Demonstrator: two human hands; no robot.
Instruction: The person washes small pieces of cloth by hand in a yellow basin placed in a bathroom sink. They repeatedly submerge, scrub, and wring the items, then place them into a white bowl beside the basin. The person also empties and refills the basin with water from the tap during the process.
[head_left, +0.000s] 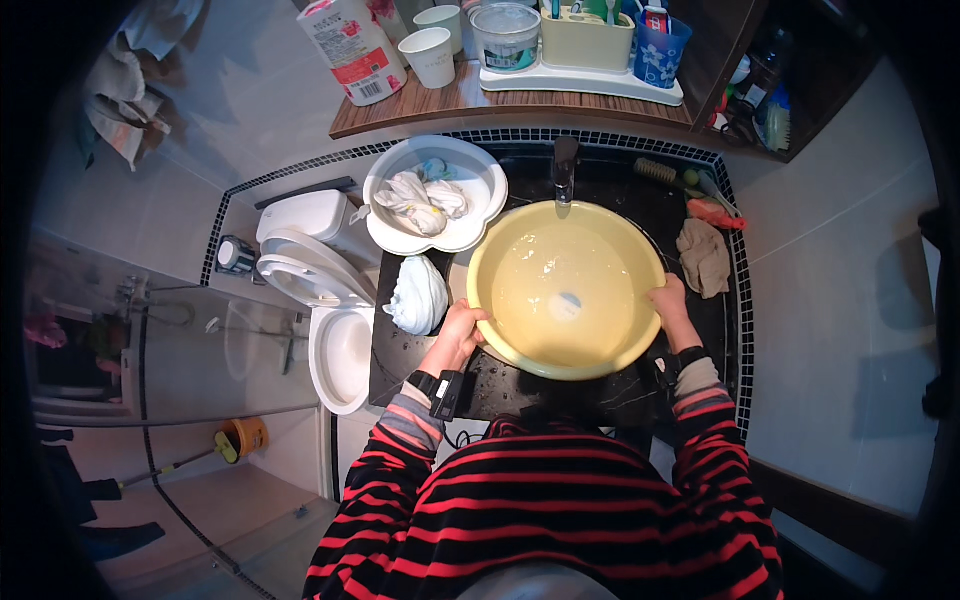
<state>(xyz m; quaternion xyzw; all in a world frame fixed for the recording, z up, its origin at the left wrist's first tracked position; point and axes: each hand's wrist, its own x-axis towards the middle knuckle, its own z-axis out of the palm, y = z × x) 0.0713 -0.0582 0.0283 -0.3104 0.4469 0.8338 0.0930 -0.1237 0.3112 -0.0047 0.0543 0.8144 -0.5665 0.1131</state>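
Note:
A round yellow plastic basin (517, 355) with clear water in it sits on the black marble counter, below the faucet (565, 169). My left hand (459, 330) grips its rim at the lower left. On the right side of the rim, my right hand (669, 298) has hold of it as well. Just beyond my left hand lies a crumpled pale-blue cloth (420, 295). A white basin (384, 161) with wet, twisted white cloths (427, 204) inside stands at the counter's back left.
A beige rag (703, 257) and a scrub brush (655, 170) lie along the counter's right side. Left of the counter is a toilet (341, 360) with its lid raised. Paper cups (429, 58) and a toothbrush holder (587, 41) stand on the wooden shelf (442, 105) above.

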